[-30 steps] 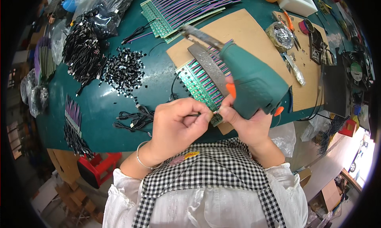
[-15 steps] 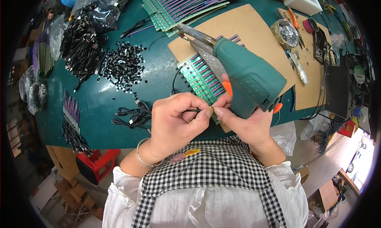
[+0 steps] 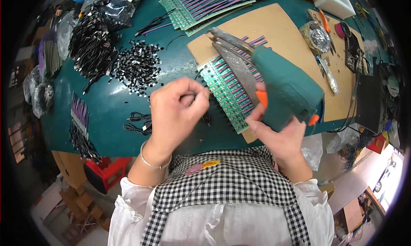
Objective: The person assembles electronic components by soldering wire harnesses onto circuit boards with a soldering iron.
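1. Reference: we take the board [image 3: 221, 96] as landmark. It lies at a slant, its near end close to the near edge of the table [image 3: 107, 136]. The cardboard [image 3: 274, 25] lies under it and extends to its right.
2. Bar: we find the metal bar [image 3: 236, 72] lying lengthwise over the board's right half, across its purple wires [image 3: 257, 41].
3. Right hand: we hold the gun [image 3: 293, 89] in the right hand [image 3: 282, 136], fingers wrapped around the handle, just right of the board's near end. The gun's nose slants past the bar to beyond the board's far end.
4. Left hand: we keep the left hand [image 3: 177, 109] left of the board, apart from it, fingers curled and thumb drawn in. Blur prevents a check; we cannot tell whether it grips anything.
5. Surroundings: we locate the connectors [image 3: 137, 68] left of the board, the bundle [image 3: 90, 53] farther left, and the stack [image 3: 182, 16] beyond its far end.
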Demonstrator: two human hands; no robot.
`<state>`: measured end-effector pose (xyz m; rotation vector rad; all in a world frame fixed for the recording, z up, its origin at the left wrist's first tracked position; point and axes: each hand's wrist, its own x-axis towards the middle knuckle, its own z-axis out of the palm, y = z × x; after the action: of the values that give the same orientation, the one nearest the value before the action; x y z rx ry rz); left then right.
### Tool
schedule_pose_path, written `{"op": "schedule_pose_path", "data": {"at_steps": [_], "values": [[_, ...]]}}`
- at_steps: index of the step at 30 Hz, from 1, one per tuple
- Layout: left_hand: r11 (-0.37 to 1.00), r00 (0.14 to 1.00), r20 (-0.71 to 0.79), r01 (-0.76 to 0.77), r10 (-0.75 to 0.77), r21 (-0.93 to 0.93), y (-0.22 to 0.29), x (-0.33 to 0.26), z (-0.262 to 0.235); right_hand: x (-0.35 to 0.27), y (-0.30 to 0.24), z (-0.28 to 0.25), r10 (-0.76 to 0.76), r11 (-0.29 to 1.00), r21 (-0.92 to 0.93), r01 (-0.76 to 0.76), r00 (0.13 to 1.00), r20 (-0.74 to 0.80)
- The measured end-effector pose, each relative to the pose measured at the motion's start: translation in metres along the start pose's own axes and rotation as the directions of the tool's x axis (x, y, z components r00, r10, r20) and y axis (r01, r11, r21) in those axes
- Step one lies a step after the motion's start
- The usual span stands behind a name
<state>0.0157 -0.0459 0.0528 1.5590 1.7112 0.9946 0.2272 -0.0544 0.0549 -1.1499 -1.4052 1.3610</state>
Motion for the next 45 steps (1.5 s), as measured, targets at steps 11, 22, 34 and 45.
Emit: {"op": "schedule_pose_path", "data": {"at_steps": [11,22,34,45], "values": [[0.981,0.99,0.035,0.131,-0.137,0.141,-0.03,0.038,0.018,-0.023,-0.007,-0.039,0.157,0.972,0.176,-0.153,0.988,-0.009],[0.971,0.996,0.019,0.084,-0.091,0.225,-0.026,0.043,0.021,-0.016,0.01,-0.039,0.125,0.991,0.038,-0.129,0.989,0.084],[0.962,0.983,0.032,0.168,-0.179,0.214,-0.02,0.045,0.021,-0.011,0.01,-0.042,0.129,0.992,-0.014,-0.129,0.985,0.111],[0.957,0.986,0.028,0.152,-0.164,0.245,-0.02,0.045,0.02,-0.016,-0.001,-0.049,0.204,0.977,0.06,-0.204,0.979,0.005]]}}
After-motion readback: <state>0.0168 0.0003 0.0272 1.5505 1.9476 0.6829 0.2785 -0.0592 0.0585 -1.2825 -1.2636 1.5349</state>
